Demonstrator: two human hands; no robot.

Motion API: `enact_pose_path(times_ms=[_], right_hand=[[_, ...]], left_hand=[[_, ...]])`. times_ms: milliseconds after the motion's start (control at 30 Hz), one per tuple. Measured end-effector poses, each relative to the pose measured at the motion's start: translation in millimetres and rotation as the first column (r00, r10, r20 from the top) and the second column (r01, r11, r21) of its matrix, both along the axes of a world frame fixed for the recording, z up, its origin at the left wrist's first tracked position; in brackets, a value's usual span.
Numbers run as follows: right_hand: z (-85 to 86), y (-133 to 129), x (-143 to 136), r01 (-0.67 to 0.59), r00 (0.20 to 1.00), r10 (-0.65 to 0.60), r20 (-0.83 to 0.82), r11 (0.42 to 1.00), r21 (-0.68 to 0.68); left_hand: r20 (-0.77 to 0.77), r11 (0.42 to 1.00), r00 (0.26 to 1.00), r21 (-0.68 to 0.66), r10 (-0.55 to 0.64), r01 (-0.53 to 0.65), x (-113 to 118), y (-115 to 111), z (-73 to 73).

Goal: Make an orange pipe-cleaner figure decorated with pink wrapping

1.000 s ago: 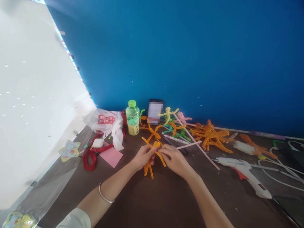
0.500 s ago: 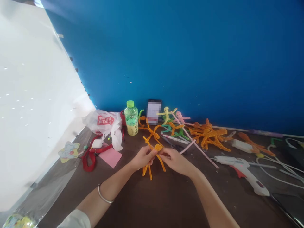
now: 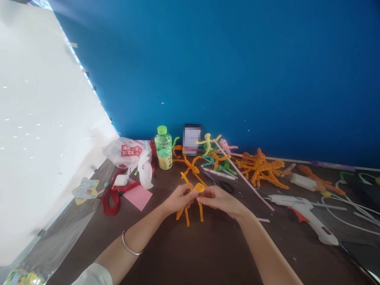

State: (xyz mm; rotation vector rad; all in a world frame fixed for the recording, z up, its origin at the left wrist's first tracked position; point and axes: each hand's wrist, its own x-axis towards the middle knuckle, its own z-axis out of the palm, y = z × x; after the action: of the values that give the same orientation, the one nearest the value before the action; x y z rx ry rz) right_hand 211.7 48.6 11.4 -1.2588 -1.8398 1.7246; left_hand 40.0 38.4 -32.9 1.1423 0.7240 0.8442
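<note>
Between both hands is an orange pipe-cleaner figure (image 3: 200,188) with a coiled round top and several long strands. My left hand (image 3: 180,198) pinches it from the left, strands hanging below the fingers. From the right, my right hand (image 3: 215,198) grips it just under the coil, fingers closed. The fingertips of both hands nearly meet. Just beyond the hands lies another orange twisted figure (image 3: 190,165). Black scissors (image 3: 226,186) rest behind my right hand, beside a white marker (image 3: 218,173).
A green-capped bottle (image 3: 164,150), plastic bag (image 3: 127,152) and pink paper (image 3: 139,197) are at left. Orange figures (image 3: 261,170), a long pink strip (image 3: 252,181) and a glue gun (image 3: 305,215) are at right. A phone (image 3: 192,139) leans against the blue wall.
The coiled top has shifted slightly right and down, and its strands have turned. A short pink strip has left the right hand's area, uncovering the scissors; a pink piece now shows by the right forearm.
</note>
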Motion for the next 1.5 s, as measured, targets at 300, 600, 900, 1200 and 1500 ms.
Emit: enact_pose_path(times_ms=[300, 600, 900, 1200, 1500], right_hand=[[3.7, -1, -4, 0.105, 0.985, -0.133, 0.106, 0.967, 0.233], [10.1, -10, -19, 0.104, 0.86, -0.342, 0.379, 0.844, 0.526], [11.6, -13, -30, 0.139, 0.799, -0.447, 0.403, 0.788, 0.6], [22.4, -7, -15, 0.128, 0.923, -0.237, 0.305, 0.933, 0.338], [18.3, -5, -17, 0.042, 0.751, -0.37, 0.547, 0.853, 0.52]], left_hand=[[-0.076, 0.995, 0.993, 0.024, 0.095, -0.093, 1, 0, -0.8], [-0.068, 0.985, 0.983, 0.045, 0.169, -0.166, 3, 0, -6.2], [0.008, 0.973, 0.974, -0.061, 0.224, -0.223, 7, -1, 0.8], [-0.132, 0.941, 0.933, 0.1, 0.335, -0.324, 10, -2, -11.4], [-0.197, 0.965, 0.945, 0.072, 0.26, -0.251, 10, -1, -14.4]])
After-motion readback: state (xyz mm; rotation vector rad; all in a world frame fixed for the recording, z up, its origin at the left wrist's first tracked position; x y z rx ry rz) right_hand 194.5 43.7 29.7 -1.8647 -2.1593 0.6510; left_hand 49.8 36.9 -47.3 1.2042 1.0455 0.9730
